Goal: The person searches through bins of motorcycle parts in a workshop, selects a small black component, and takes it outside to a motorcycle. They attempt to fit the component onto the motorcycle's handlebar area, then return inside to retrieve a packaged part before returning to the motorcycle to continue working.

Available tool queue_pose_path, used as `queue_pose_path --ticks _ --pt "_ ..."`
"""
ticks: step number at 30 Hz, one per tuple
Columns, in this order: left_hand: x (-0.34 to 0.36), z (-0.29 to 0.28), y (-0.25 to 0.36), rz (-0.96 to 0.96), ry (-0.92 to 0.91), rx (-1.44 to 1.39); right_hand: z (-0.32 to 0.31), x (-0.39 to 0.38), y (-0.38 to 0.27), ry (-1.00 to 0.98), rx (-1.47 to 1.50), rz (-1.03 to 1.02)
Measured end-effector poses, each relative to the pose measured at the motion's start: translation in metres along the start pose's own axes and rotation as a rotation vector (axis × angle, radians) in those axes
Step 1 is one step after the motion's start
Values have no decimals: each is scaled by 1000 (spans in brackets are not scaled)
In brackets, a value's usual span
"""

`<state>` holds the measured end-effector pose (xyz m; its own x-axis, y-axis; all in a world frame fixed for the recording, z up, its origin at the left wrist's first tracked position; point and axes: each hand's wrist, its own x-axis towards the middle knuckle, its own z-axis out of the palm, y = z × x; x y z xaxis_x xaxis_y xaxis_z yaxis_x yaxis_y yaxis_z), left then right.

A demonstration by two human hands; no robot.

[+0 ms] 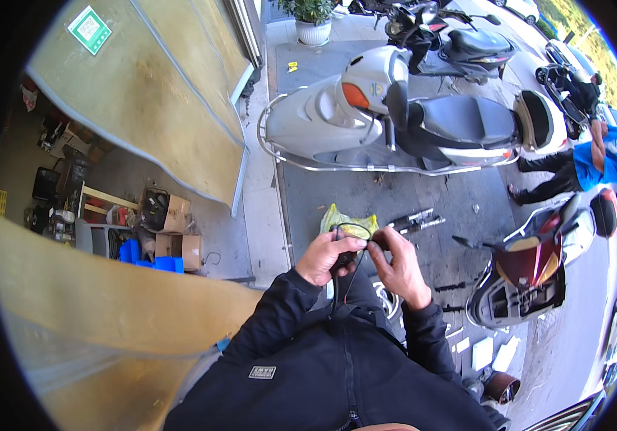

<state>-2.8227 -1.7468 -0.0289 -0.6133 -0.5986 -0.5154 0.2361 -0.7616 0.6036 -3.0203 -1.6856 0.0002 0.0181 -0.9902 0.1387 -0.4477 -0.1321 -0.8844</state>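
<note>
The relation that counts here is a short left-to-right span: the dark part sits in the left hand, and the black cable arches from there over to the fingertips of the right hand. The left grip is closed around the dark part, thumb along its near upper side, though what the part is cannot be told because the fingers hide much of it. The right grip is pressed together at thumb and forefinger, seemingly pinching the cable where the loop comes down. Both hands are close together in front of the chest, so the right one is nearest the far-right side of the loop and the left one nearest its root. The loop bows away from the body, while other thin strands hang below, toward the near side; their long axis runs roughly near to far, across the line between the hands. I judge that any pull would best follow the cable's curve, with the left hand as anchor. Beyond the loop, on the ground, lies a yellow-green plastic bag, with metal tubes farther right
</note>
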Motion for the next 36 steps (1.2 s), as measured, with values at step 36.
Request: queue_pose_path --ticks 36 --pt "318 -614 645 127 822 7 331 777 26 -72 413 803"
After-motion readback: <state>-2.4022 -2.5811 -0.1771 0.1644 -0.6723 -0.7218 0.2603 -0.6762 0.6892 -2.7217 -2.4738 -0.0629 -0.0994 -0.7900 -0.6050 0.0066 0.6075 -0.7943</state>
